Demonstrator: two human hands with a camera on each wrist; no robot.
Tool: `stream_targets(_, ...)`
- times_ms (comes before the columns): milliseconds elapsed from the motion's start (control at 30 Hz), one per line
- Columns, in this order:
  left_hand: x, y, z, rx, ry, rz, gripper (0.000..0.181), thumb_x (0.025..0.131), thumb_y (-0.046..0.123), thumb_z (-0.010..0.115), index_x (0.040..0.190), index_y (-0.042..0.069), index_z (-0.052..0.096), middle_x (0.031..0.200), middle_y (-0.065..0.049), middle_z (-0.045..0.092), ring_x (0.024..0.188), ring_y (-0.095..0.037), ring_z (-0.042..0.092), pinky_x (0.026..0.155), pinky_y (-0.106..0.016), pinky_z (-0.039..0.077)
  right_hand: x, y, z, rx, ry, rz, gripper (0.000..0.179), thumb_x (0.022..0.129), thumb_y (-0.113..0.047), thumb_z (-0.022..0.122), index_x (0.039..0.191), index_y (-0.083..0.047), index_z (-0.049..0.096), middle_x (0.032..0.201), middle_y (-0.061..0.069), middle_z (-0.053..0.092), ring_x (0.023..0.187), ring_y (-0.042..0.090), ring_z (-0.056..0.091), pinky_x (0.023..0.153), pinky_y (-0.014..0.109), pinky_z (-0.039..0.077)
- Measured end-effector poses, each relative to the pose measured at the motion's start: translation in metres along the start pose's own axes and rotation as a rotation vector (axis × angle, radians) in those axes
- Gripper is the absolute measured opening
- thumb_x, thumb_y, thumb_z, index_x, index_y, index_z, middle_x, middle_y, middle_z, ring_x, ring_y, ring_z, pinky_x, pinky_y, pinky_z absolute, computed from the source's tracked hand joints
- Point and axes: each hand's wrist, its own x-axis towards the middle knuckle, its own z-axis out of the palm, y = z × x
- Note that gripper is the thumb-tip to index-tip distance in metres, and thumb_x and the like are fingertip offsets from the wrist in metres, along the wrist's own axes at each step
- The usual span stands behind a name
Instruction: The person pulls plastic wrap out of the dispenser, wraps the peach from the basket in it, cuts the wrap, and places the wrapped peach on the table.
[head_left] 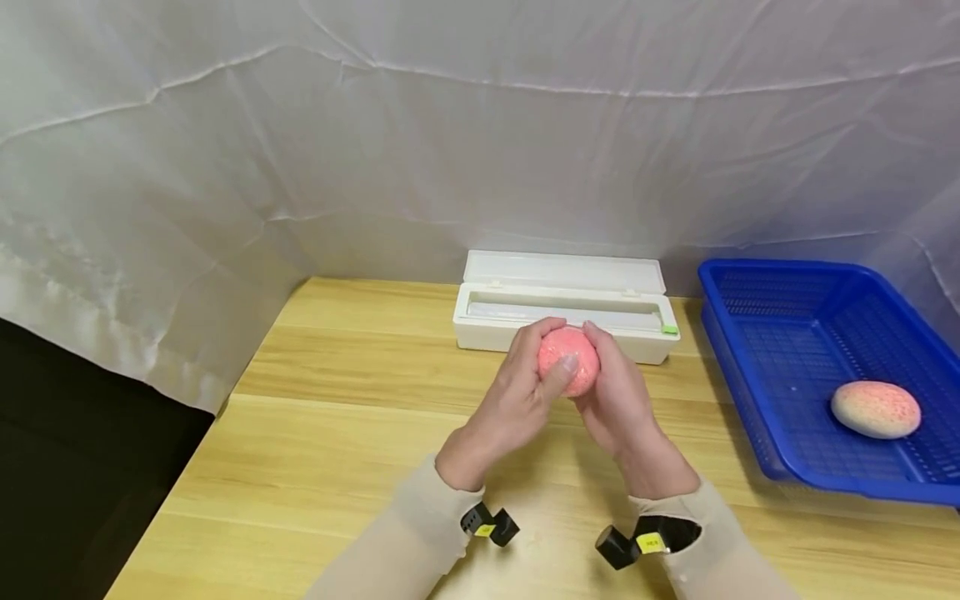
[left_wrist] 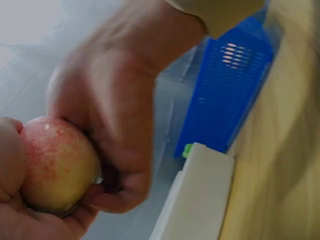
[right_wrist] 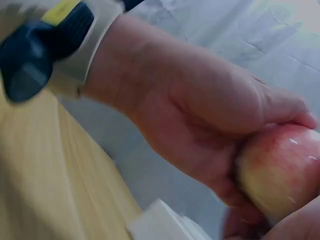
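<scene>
A round pink and pale-yellow fruit (head_left: 567, 342), which looks like a peach, is held between both hands above the table. Glints on its skin suggest clear film around it, seen in the left wrist view on the fruit (left_wrist: 57, 165) and in the right wrist view. My left hand (head_left: 513, 404) grips it from the left, thumb laid across its near face. From the right, my right hand (head_left: 617, 400) curls round the other side. The fruit's underside is hidden in the head view. Just behind the hands stands a long white box (head_left: 487, 337) with its lid raised and a pale roll inside.
A blue perforated basket (head_left: 780, 446) stands at the right, holding an oval pink and cream fruit (head_left: 876, 410). A green piece (head_left: 670, 330) sits at the white box's right end. Grey cloth (head_left: 480, 150) hangs behind and left of the wooden table (head_left: 337, 467).
</scene>
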Motion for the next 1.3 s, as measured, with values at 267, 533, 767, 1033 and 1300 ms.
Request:
stream_targets(267,-0.001,-0.009,0.008,-0.015,0.037,0.074,0.048,0.113,0.034,0.047,0.148,0.003,0.042,0.142,-0.018,0.052,0.125,-0.029,0.057,0.105,-0.040,0.054,0.001,0.009,0.002,0.151,0.073,-0.047,0.033,0.114,-0.029,0.035,0.118,-0.005,0.057,0.124,0.003,0.055,0.117,0.016,0.054,0.098,0.023,0.052)
stream_targets(533,0.001,-0.003,0.006,-0.230,0.025,-0.042,0.050,0.111,0.030,0.049,0.159,0.017,0.041,0.152,-0.011,0.050,0.132,-0.023,0.055,0.109,-0.035,0.051,-0.002,0.010,0.002,-0.004,0.034,-0.169,0.038,0.113,-0.025,0.040,0.132,0.000,0.061,0.129,0.007,0.060,0.115,0.016,0.058,0.090,0.021,0.056)
stream_targets(767,0.001,0.007,0.009,-0.585,0.236,-0.207,0.034,0.110,0.021,0.046,0.129,0.003,0.067,0.129,-0.015,0.068,0.112,-0.015,0.062,0.086,-0.025,0.056,-0.005,0.021,0.010,-0.314,0.094,-0.289,0.041,0.111,-0.022,0.039,0.134,0.004,0.061,0.126,0.008,0.065,0.115,0.014,0.059,0.088,0.020,0.052)
stream_targets(1033,0.004,0.007,0.013,-0.809,0.325,-0.244,0.038,0.110,0.019,0.045,0.121,-0.009,0.069,0.122,-0.016,0.069,0.110,-0.017,0.063,0.086,-0.026,0.058,-0.003,0.022,0.012,-0.293,0.085,-0.263,0.044,0.113,-0.026,0.034,0.134,0.003,0.060,0.126,0.004,0.064,0.118,0.015,0.058,0.096,0.021,0.050)
stream_targets(1300,0.004,0.006,0.018,-0.841,0.366,-0.268,0.039,0.109,0.018,0.045,0.120,-0.010,0.070,0.121,-0.016,0.070,0.110,-0.019,0.065,0.085,-0.027,0.059,-0.001,0.025,0.013,-0.238,0.138,-0.200,0.045,0.112,-0.025,0.033,0.133,0.003,0.062,0.125,0.005,0.065,0.119,0.014,0.058,0.098,0.023,0.049)
